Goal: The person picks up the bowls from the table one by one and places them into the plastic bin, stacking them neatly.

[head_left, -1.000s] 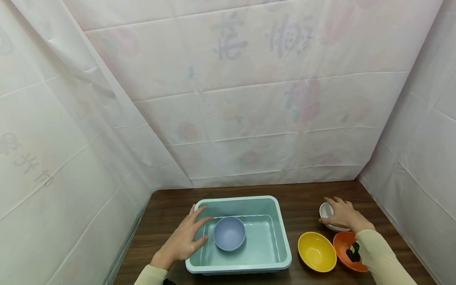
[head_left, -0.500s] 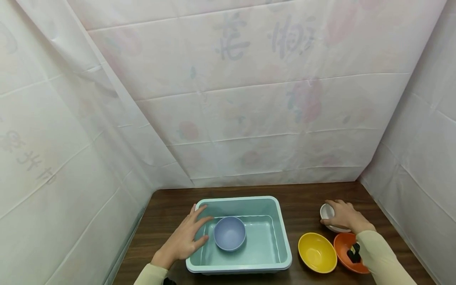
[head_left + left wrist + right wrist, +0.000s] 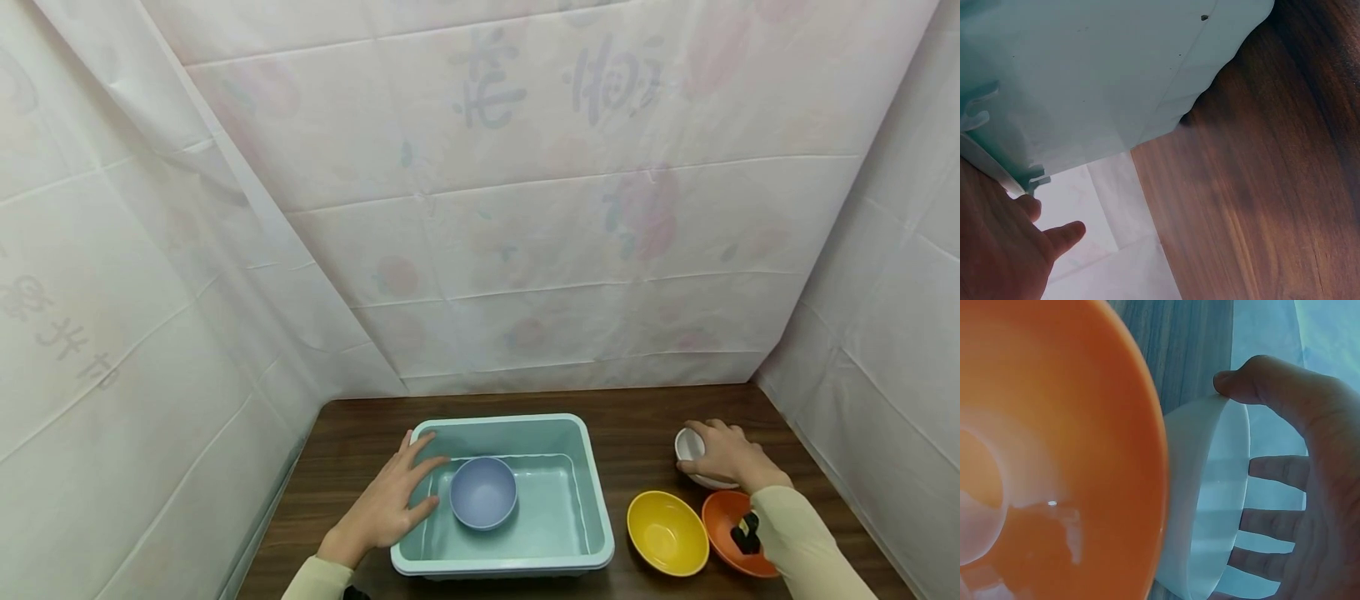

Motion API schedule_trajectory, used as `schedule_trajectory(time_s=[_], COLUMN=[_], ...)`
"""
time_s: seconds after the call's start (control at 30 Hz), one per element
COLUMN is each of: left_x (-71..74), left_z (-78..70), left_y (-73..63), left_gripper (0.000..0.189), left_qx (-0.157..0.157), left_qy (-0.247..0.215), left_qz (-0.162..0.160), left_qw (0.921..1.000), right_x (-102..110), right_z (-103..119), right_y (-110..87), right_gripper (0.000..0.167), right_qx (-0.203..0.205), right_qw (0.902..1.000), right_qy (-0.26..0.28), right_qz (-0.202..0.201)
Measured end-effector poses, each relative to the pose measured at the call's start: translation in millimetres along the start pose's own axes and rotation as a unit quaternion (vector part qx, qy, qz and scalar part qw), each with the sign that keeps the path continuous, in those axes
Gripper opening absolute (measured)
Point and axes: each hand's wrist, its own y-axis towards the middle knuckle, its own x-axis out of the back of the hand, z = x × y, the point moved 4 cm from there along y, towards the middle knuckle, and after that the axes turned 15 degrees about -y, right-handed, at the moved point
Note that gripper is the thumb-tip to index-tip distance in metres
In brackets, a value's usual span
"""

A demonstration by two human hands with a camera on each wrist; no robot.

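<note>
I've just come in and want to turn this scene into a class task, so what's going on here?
A person is working with several bowls and a basin. The right hand grips the white bowl from above. The left hand is at the left rim of the pale green basin, fingers spread. Inside the basin sits the purple bowl. The yellow bowl and the orange bowl stand on the table, to the basin's right.

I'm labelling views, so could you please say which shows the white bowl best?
The right wrist view: the white bowl appears largest, its rim distinct. In the head view, the right hand partly covers it; left wrist omits it.
</note>
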Motion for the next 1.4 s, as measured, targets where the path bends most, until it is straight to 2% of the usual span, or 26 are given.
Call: schedule_trajectory(time_s=[0.6,1.4], left_x=[-0.5,0.8], left_z=[-0.1,-1.0], left_y=[0.3,0.6], left_gripper=[0.051,0.05], left_qx=[-0.004,-0.017], left_qy=[0.005,-0.004], left_qz=[-0.003,-0.009], left_qw=[1.0,0.9998], right_x=[12.2,57.8], right_z=[5.8,52.1], right_y=[1.1,-6.5], right_gripper=[0.083,0.08], right_qx=[0.006,0.038], right_qw=[0.9988,0.994], right_qy=[-0.015,-0.016], right_qz=[-0.046,-0.101])
